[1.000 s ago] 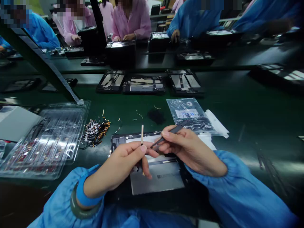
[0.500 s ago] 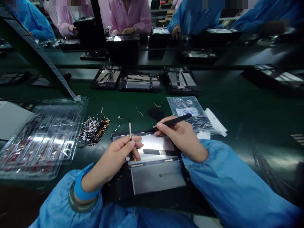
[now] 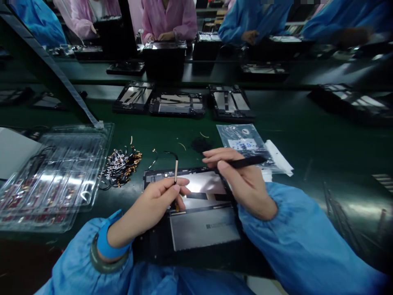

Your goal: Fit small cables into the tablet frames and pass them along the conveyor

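An opened tablet [image 3: 202, 229] lies flat on the green bench in front of me, its grey metal plate showing. My left hand [image 3: 153, 209] pinches a thin flex cable [image 3: 176, 170] that stands upright above the tablet's upper left part, a dark wire curling off its top. My right hand [image 3: 242, 180] holds black tweezers [image 3: 245, 162], which lie nearly level and point right, above the tablet's upper right corner. Both sleeves are blue.
A pile of small cables [image 3: 121, 166] lies left of the tablet, beside clear plastic trays [image 3: 55, 176]. A plastic bag [image 3: 245, 145] sits behind my right hand. Three open tablets [image 3: 178, 103] line the belt farther back. Other people in pink and blue coats work across the bench.
My right hand lifted off the tablet and swung the tweezers from pointing down-left to nearly level. My left hand kept the flex cable upright, shifting slightly. The view tilted down a little.
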The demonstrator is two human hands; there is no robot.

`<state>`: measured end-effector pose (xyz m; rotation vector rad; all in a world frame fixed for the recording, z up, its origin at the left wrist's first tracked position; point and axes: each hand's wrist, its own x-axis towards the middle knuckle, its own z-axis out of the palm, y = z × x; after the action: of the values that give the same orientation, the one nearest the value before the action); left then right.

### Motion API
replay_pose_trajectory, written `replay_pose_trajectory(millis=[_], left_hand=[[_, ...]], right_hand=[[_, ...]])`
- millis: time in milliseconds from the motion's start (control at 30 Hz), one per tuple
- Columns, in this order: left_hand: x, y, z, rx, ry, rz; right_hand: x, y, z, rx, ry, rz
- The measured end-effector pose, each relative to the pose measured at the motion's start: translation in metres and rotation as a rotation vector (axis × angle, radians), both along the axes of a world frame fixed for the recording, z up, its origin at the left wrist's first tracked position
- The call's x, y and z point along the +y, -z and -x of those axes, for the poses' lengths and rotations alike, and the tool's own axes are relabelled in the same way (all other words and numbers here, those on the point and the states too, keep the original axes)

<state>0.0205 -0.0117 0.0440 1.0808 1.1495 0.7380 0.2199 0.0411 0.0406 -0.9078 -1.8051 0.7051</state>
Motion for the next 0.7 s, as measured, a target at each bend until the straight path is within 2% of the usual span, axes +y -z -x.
replay_pose_trajectory(millis=[133, 200, 367, 467, 567, 633, 700], left_hand=[[0.001, -0.008, -0.005, 0.064, 0.074, -0.048], [-0.001, -0.009, -0.008, 0.121, 0.102, -0.126], [-0.013, -0.003, -0.013, 0.455, 0.119, -0.478], [-0.019, -0.002, -0.013, 0.586, 0.213, -0.510], [-0.020, -0.006, -0.011, 0.615, 0.282, -0.511], [-0.018, -0.009, -0.010, 0.556, 0.252, -0.493], [-0.014, -0.011, -0.007, 0.450, 0.132, -0.391]], right_hand=[[-0.012, -0.004, 0.011, -0.314, -0.166, -0.317], [-0.018, -0.003, 0.016, -0.436, -0.153, -0.465], [-0.029, -0.005, 0.021, -0.610, -0.059, -0.704], [-0.034, -0.008, 0.022, -0.688, -0.034, -0.727], [-0.037, -0.009, 0.022, -0.703, -0.026, -0.682], [-0.037, -0.008, 0.019, -0.638, -0.033, -0.630], [-0.036, -0.008, 0.014, -0.523, 0.009, -0.535]])
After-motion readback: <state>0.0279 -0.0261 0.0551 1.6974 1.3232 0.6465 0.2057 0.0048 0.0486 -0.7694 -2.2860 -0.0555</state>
